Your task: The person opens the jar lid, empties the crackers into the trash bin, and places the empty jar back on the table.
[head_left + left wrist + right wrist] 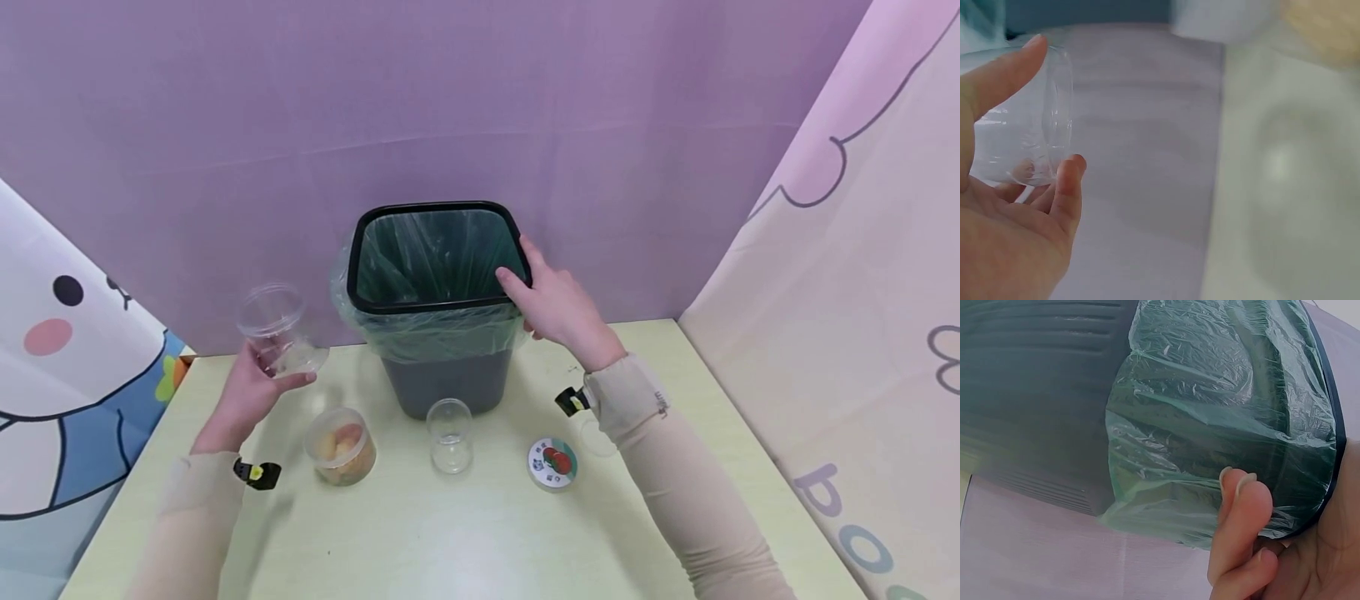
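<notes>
My left hand (pixel 251 387) holds a clear, see-through plastic cup (pixel 272 321) up near the back left corner of the pale yellow-green surface (pixel 375 533). My thumb is on one side of it and my other fingers are bent on the other side, with just the cup's width between them.

My right hand (pixel 561 304) grips the big grey plastic bin (pixel 450 379) by its right side. My thumb goes over the black rim (pixel 427 308), and my bent fingers touch the thin green plastic bag (pixel 450 333) that folds down outside. The bin stands upright by the middle of the back edge, in front of a purple cloth (pixel 450 100).

Nearer to me, toward the left edge, is a round clear tub (pixel 341 454). It has yellow and reddish lumps (pixel 337 442) in it, but I cannot tell what they are. Just in front of the bin is a small clear plastic thing with a thin middle (pixel 451 437). More toward the right edge lies a round white and green lid with red tomatoes on it (pixel 551 464). A flat clear round piece (pixel 597 437) lies near it, partly under my right sleeve (pixel 675 483).
</notes>
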Demonstrator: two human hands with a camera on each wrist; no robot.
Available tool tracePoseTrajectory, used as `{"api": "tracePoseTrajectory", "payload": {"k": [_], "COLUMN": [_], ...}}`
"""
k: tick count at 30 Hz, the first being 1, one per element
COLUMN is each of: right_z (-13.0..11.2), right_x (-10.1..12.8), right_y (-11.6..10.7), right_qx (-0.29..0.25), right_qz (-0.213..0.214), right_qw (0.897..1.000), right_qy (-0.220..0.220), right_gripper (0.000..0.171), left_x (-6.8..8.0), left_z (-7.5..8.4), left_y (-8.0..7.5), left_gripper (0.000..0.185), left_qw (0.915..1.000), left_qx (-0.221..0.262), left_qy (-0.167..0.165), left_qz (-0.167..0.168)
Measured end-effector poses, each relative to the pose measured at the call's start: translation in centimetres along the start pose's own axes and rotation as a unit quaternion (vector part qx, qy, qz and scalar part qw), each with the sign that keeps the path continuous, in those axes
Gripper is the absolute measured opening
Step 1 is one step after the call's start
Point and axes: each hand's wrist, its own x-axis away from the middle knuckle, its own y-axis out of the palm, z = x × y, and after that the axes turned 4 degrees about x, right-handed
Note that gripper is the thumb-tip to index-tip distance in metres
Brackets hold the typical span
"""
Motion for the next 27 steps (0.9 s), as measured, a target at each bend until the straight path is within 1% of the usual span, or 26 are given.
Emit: {"api": "tracePoseTrajectory", "payload": {"k": [3, 6, 10, 13, 17, 22, 25, 27], "right_z": [0.0, 0.0, 0.0, 0.1, 0.1, 0.1, 0.1, 0.1], "right_x": [0.0, 0.0, 0.1, 0.1, 0.1, 0.0, 0.0, 0.0], "right_y": [0.0, 0.0, 0.0, 0.1, 0.1, 0.1, 0.2, 0.2], "right_qx": [-0.001, -0.001, -0.004, -0.008, -0.009, -0.013, -0.015, -0.016], "right_qz": [0.0, 0.001, 0.002, 0.003, 0.006, 0.007, 0.008, 0.008], "right_qw": [1.0, 1.0, 1.0, 1.0, 1.0, 1.0, 1.0, 1.0], "right_qy": [0.001, 0.001, -0.001, -0.002, -0.003, -0.003, -0.002, -0.003], "right_gripper": [0.083, 0.084, 0.084, 0.083, 0.083, 0.082, 0.081, 0.08], "left_x": [0.0, 0.2, 0.4, 0.4, 0.3, 0.1, 0.0, -0.1], "left_z": [-1.5, -2.9, -4.7, -5.8, -7.1, -8.7, -9.7, -10.3], "left_y": [0.0, 0.0, -0.1, -0.1, -0.2, -0.3, -0.4, -0.3], "left_gripper": [0.095, 0.092, 0.097, 0.1, 0.101, 0.106, 0.109, 0.11], "left_qw": [0.9998, 0.9992, 0.9975, 0.9959, 0.9941, 0.9911, 0.989, 0.9878], "left_qx": [-0.019, -0.039, -0.056, -0.069, -0.071, -0.073, -0.085, -0.096], "left_qy": [0.004, -0.006, -0.042, -0.058, -0.081, -0.111, -0.12, -0.121], "left_qz": [0.003, 0.006, 0.004, 0.006, 0.009, -0.006, -0.017, -0.02]}}
